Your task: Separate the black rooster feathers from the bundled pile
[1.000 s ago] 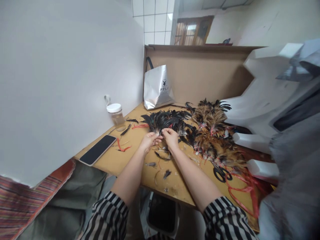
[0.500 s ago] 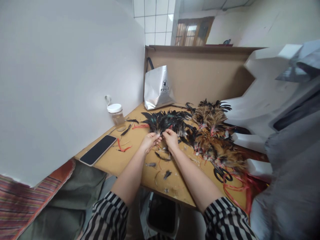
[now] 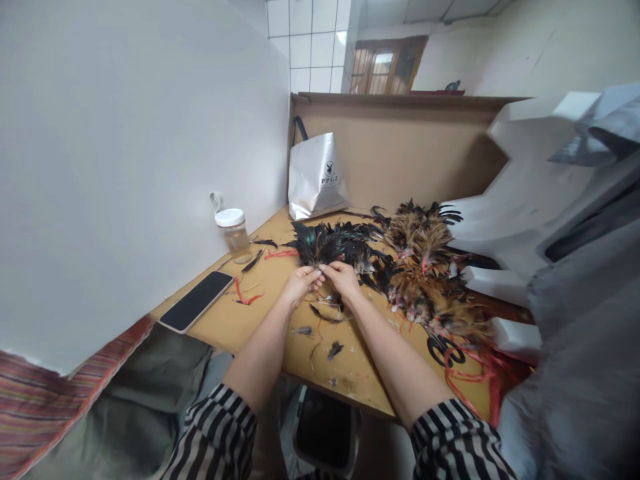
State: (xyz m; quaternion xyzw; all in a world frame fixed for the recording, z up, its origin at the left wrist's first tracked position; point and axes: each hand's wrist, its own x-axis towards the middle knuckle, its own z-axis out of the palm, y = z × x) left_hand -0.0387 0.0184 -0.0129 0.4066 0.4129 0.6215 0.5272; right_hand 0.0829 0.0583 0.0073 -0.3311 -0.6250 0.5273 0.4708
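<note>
Both hands meet at the base of a bunch of dark feathers [image 3: 320,241] near the middle of the table. My left hand [image 3: 303,281] pinches the feather ends, fingers closed. Beside it, my right hand [image 3: 341,277] has its thumb and forefinger together on the same ends. More black feathers [image 3: 357,243] lie just behind and to the right, partly merging with the bunch. Brown feather bundles [image 3: 435,300] tied with red strips rest right of my right hand. Loose feathers [image 3: 335,349] are scattered below the hands.
A phone [image 3: 197,301] and a lidded jar [image 3: 234,235] stand at the left. Behind is a silver bag [image 3: 317,177]. Black scissors [image 3: 446,351] and red ribbon [image 3: 493,380] lie at the right. Under the table's front edge is a bin [image 3: 325,427].
My right hand has moved slightly left, closer to my left hand. The tips of the dark feather bunch have shifted a little to the right.
</note>
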